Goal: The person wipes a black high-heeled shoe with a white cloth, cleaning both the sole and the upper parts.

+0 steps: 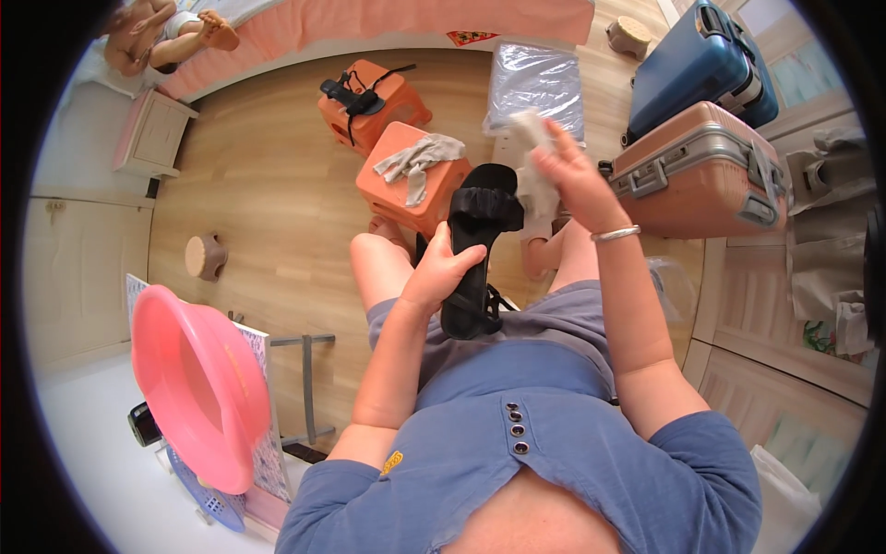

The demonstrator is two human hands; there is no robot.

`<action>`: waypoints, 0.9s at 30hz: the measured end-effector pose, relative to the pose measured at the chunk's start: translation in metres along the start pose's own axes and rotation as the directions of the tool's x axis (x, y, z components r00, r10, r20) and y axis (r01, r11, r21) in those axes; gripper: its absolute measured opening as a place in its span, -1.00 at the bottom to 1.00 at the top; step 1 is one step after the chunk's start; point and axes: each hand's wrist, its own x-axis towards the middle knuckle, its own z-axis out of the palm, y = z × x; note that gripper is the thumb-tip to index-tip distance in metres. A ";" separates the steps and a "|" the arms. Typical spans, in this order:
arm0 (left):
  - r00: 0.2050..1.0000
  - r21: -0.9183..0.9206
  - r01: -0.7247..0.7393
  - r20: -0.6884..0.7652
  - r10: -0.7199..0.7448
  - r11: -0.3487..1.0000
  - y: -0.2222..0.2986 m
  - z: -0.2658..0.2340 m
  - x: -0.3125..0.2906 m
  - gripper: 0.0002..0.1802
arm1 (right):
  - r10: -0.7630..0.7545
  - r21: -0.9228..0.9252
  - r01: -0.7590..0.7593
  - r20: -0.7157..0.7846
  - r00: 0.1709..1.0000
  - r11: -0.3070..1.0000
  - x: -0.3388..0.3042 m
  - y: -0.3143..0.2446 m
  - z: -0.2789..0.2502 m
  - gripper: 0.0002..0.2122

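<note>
My left hand [438, 275] is wrapped round the middle of a black sandal [482, 210], thumb on top of the footbed. The sandal is held above my lap, its toe with a gathered strap pointing away from me. Raised to the right of it, my right hand [577, 180] grips a pale cloth [535, 138], which is smeared by motion and apart from the sandal. A second black sandal [355, 99] with loose straps lies on the farther orange stool [403, 90]. Over the nearer orange stool [392, 189] a crumpled grey cloth [420, 164] is draped.
A plastic-wrapped flat package [535, 88] lies beyond my feet. Blue [697, 74] and pink [701, 175] suitcases stand on the right. A pink basin [189, 388] rests on a small table at the left. Low round stools [205, 257] sit on the floor; another person's leg [198, 42] shows on the bed.
</note>
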 end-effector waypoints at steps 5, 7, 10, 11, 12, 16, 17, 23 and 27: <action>0.996 -0.039 0.056 0.075 -0.052 0.998 0.010 0.012 -0.004 -0.49 | -0.138 -0.566 0.192 0.138 0.981 0.802 0.013 0.040 0.002 -0.57; 0.985 0.046 -0.169 0.050 0.166 0.985 0.003 0.008 -0.004 -0.48 | 0.032 -0.367 0.012 0.113 0.993 0.930 0.007 0.041 0.008 -0.63; 0.996 -0.003 -0.064 0.059 0.064 0.998 0.009 0.008 -0.011 -0.49 | -0.066 -0.352 0.120 0.164 0.984 0.928 0.006 0.039 0.009 -0.69; 0.996 -0.003 -0.061 0.063 0.061 0.998 0.009 0.009 -0.011 -0.49 | -0.065 -0.352 0.118 0.159 0.985 0.929 0.007 0.040 0.009 -0.69; 0.996 -0.038 -0.047 0.074 0.050 0.998 0.010 0.010 -0.010 -0.50 | -0.138 -0.415 0.152 0.065 0.988 0.897 0.011 0.041 0.012 -0.71; 0.997 -0.107 -0.067 0.033 0.071 0.992 0.010 0.022 -0.007 -0.55 | -0.297 -0.473 0.108 -0.345 0.891 0.874 0.024 0.053 0.020 -0.74; 0.996 -0.106 -0.064 0.058 0.071 0.992 0.010 0.024 -0.004 -0.58 | -0.347 -0.441 0.143 -0.427 0.835 0.886 0.031 0.063 0.013 -0.72; 0.985 -0.132 -0.163 -0.074 0.154 0.978 -0.003 0.023 -0.003 -0.63 | -0.051 -0.015 0.050 -0.511 0.858 0.999 0.019 0.058 0.004 -0.70; 0.972 -0.115 -0.184 -0.167 0.163 0.976 0.003 0.020 0.001 -0.77 | 0.038 -0.078 -0.062 -0.284 0.958 0.995 0.006 0.050 -0.017 -0.74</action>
